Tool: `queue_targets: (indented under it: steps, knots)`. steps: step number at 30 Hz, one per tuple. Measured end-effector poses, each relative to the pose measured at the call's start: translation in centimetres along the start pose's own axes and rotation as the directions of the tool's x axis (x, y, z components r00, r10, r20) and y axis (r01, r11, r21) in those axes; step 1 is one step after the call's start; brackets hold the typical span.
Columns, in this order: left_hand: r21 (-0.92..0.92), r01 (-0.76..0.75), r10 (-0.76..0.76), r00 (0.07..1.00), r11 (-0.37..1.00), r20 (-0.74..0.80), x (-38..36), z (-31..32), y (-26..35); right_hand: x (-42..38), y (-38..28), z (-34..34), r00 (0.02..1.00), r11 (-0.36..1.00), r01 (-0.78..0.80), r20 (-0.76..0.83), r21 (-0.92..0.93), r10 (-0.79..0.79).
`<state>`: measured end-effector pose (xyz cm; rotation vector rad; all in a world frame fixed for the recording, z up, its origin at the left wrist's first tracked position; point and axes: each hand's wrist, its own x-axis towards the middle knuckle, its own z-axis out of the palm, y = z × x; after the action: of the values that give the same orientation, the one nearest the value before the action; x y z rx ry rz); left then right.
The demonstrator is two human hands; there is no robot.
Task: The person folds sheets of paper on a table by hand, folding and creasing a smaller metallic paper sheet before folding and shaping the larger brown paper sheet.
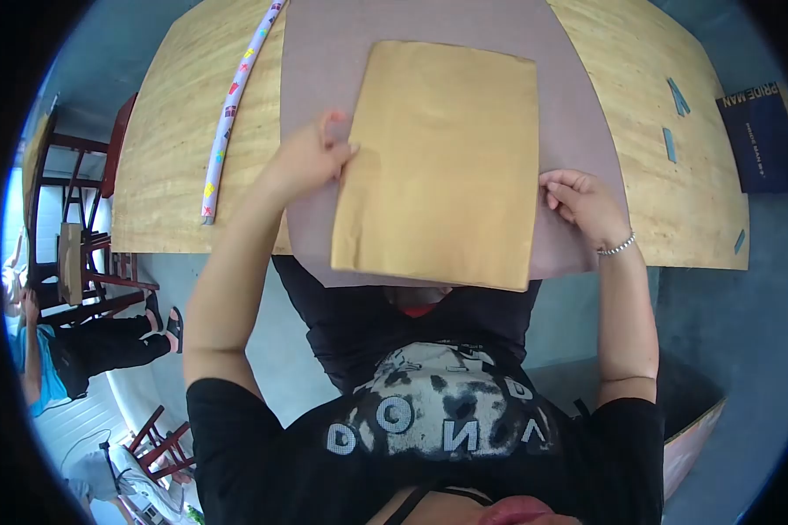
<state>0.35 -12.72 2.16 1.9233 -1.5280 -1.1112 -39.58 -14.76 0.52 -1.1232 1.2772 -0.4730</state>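
Note:
A tan rectangular sheet, like a large envelope or flat cardboard (442, 162), lies on a mauve mat (578, 114) over the wooden table. Its lower edge reaches the mat's front edge. At the sheet's left edge is my left hand (315, 157), fingers curled, with the thumb and a fingertip against the edge. My right hand (587, 206) is beside the right edge, its fingers bent together and the fingertips close to the sheet. Whether either hand pinches the sheet is too small to make out. A bracelet (617, 244) circles the right wrist.
A patterned wrapping-paper roll (236, 109) lies on the wooden table (162, 131) at left. Small grey-blue strips (670, 144) lie at right, near a dark blue box (766, 140) beyond the table's edge. At far left are dark red stools and a person in blue (52, 363).

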Motion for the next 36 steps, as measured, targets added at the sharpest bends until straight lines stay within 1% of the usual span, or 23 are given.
queue_targets:
  steps: [1, 2, 3, 4, 5, 6, 7, 8, 9, 10, 11, 12, 13, 14, 15, 19, 20, 22, 26, 28, 30, 34, 36]
  knots:
    - [0.006, 0.002, -0.002, 1.000, 1.000, 0.006, -1.5, 0.2, -0.5, -0.3, 0.0, -0.1, 0.996, 0.985, 0.005, -0.086, -0.175, -0.021]
    - [0.049, -0.060, 0.060, 0.998, 0.997, 0.007, -2.8, 0.3, -1.1, -0.4, 0.5, -0.4, 0.991, 0.967, 0.053, -0.105, -0.249, -0.081]
    - [0.089, -0.122, 0.122, 0.993, 0.988, 0.011, -3.7, 0.3, -1.7, -0.5, 0.8, -0.7, 0.991, 0.969, 0.048, -0.107, -0.243, -0.076]
    - [0.092, -0.120, 0.119, 0.993, 0.988, 0.018, -4.6, 0.1, -2.4, -0.8, 1.0, -0.8, 0.972, 0.937, 0.138, -0.139, -0.320, -0.191]
    - [0.347, -0.299, 0.336, 0.941, 0.889, -0.048, -5.3, -0.1, -3.0, -1.0, 1.2, -0.9, 0.938, 0.889, 0.221, -0.161, -0.401, -0.306]
    - [0.583, -0.416, 0.544, 0.837, 0.698, -0.054, -6.0, -0.1, -3.5, -1.4, 1.1, -0.7, 0.940, 0.891, 0.216, -0.163, -0.400, -0.301]
    - [0.579, -0.417, 0.541, 0.839, 0.701, -0.051, -7.0, 0.0, -2.7, -2.0, 0.9, -0.5, 0.904, 0.796, 0.276, -0.136, -0.539, -0.406]
    - [0.566, -0.525, 0.586, 0.805, 0.636, 0.088, -8.1, -0.2, -1.6, -2.6, 0.9, -0.3, 0.861, 0.677, 0.322, -0.092, -0.662, -0.500]
    - [0.533, -0.626, 0.617, 0.754, 0.570, 0.225, -9.0, 0.0, -1.0, -3.1, 1.0, -0.1, 0.867, 0.681, 0.316, -0.090, -0.661, -0.490]
    - [0.463, -0.618, 0.558, 0.782, 0.635, 0.278, -9.7, 0.4, -1.4, -3.8, 1.4, 0.1, 0.838, 0.661, 0.379, -0.063, -0.648, -0.542]
    - [0.458, -0.601, 0.538, 0.796, 0.655, 0.276, -10.2, 0.7, -1.5, -4.4, 1.8, 0.4, 0.805, 0.636, 0.446, -0.028, -0.630, -0.592]
    - [0.479, -0.608, 0.513, 0.793, 0.634, 0.327, -10.5, 0.8, -1.5, -4.9, 2.2, 0.7, 0.815, 0.639, 0.453, -0.001, -0.621, -0.579]
    - [0.499, -0.617, 0.488, 0.787, 0.608, 0.378, -10.8, 0.9, -1.6, -5.5, 2.7, 0.9, 0.789, 0.564, 0.485, 0.055, -0.668, -0.612]
    - [0.522, -0.599, 0.501, 0.799, 0.607, 0.333, -10.7, 1.3, -2.1, -6.1, 3.0, 1.0, 0.756, 0.480, 0.512, 0.108, -0.712, -0.645]
    - [0.522, -0.589, 0.494, 0.806, 0.617, 0.324, -10.5, 1.5, -2.7, -6.6, 3.5, 1.2, 0.779, 0.489, 0.519, 0.152, -0.701, -0.609]
    - [0.563, -0.624, 0.562, 0.767, 0.541, 0.309, -9.8, 2.3, -4.4, -7.9, 4.1, 2.5, 0.801, 0.367, 0.478, 0.224, -0.798, -0.555]
    - [0.576, -0.630, 0.589, 0.753, 0.520, 0.293, -9.7, 2.3, -4.6, -7.9, 4.3, 2.5, 0.802, 0.368, 0.474, 0.220, -0.800, -0.556]
    - [0.565, -0.635, 0.598, 0.750, 0.528, 0.284, -9.6, 2.4, -4.7, -8.1, 4.7, 2.6, 0.820, 0.272, 0.401, 0.211, -0.875, -0.532]
    - [0.546, -0.649, 0.644, 0.727, 0.529, 0.240, -9.6, 2.6, -4.6, -7.7, 4.9, 2.5, 0.785, 0.259, 0.421, 0.206, -0.869, -0.585]
    - [0.542, -0.656, 0.663, 0.715, 0.525, 0.223, -9.5, 2.7, -4.8, -7.6, 4.5, 2.7, 0.729, 0.210, 0.490, 0.265, -0.846, -0.631]
    - [0.546, -0.657, 0.681, 0.705, 0.520, 0.199, -9.3, 2.7, -5.0, -7.3, 4.8, 2.7, 0.706, 0.231, 0.520, 0.262, -0.823, -0.658]
    - [0.487, -0.679, 0.696, 0.695, 0.550, 0.182, -8.7, 2.3, -5.5, -5.8, 4.4, 2.0, 0.670, 0.244, 0.552, 0.250, -0.797, -0.699]
    - [0.418, -0.697, 0.681, 0.699, 0.582, 0.218, -8.3, 2.0, -5.6, -4.5, 3.8, 1.7, 0.633, 0.202, 0.576, 0.275, -0.792, -0.723]
